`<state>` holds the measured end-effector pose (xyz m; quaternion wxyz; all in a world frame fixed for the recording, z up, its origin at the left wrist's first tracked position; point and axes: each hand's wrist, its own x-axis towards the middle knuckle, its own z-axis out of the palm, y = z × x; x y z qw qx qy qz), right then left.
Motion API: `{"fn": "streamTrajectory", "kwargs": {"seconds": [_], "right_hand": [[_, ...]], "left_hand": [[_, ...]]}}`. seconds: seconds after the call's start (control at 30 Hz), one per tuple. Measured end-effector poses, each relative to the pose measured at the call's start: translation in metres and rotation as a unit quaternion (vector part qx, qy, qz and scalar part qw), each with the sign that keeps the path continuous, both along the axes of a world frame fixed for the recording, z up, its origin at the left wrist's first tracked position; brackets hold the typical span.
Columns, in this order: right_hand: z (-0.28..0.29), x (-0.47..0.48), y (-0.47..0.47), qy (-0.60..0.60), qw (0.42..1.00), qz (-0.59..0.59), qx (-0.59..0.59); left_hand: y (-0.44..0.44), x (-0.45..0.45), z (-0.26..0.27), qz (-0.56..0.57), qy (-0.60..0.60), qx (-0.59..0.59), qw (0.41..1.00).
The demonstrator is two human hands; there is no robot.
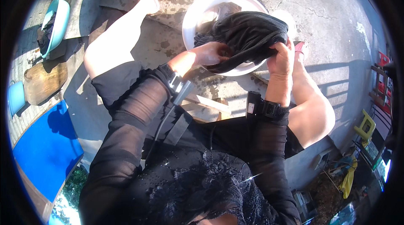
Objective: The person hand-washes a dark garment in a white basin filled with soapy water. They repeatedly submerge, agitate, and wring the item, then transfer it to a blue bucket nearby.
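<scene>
Both of my hands grip a bunched black cloth garment (249,32) over a white round basin (191,13). My left hand (212,54) has its fingers curled into the lower left edge of the fabric. At the garment's right end, my right hand (281,55) pinches a fold between thumb and fingers. Dark fabric also hangs down inside the basin on the left side. Behind the garment, a pale translucent thing (221,12) shows in the basin; I cannot tell what it is. The garment hides much of the basin's inside.
Right behind the basin sits a round white object (285,20), partly hidden. A wooden stool frame (208,103) is below the basin. At left are a turquoise basin (60,23) with dark cloth, a wooden board (47,83) and a blue panel (47,149). Wet patches mark the concrete floor (315,13).
</scene>
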<state>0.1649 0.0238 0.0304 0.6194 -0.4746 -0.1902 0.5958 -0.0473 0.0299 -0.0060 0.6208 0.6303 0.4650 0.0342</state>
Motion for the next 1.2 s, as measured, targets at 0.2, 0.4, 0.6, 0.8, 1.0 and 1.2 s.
{"fn": "streamTrajectory", "kwargs": {"seconds": [0.2,0.4,0.6,0.8,1.0,1.2], "right_hand": [[0.007,0.003,0.001,0.040,0.998,0.025,0.040],[-0.010,0.007,0.006,-0.130,0.990,-0.024,-0.044],[-0.009,0.012,0.007,-0.067,0.997,0.009,-0.028],[-0.002,0.007,0.006,-0.106,0.992,-0.024,-0.062],[-0.020,-0.033,-0.003,0.018,0.984,0.167,-0.060],[-0.032,-0.051,-0.008,0.116,0.988,0.013,-0.102]], "left_hand": [[-0.005,0.011,-0.032,0.077,0.042,0.115,0.989],[0.035,-0.031,0.000,0.422,-0.319,0.037,0.848],[0.033,-0.030,0.048,0.064,-0.069,0.145,0.985],[0.032,-0.037,0.032,0.107,-0.174,0.273,0.940],[0.069,-0.021,0.041,0.354,-0.298,0.054,0.885],[0.020,0.051,0.066,0.096,-0.016,0.354,0.930]]}}
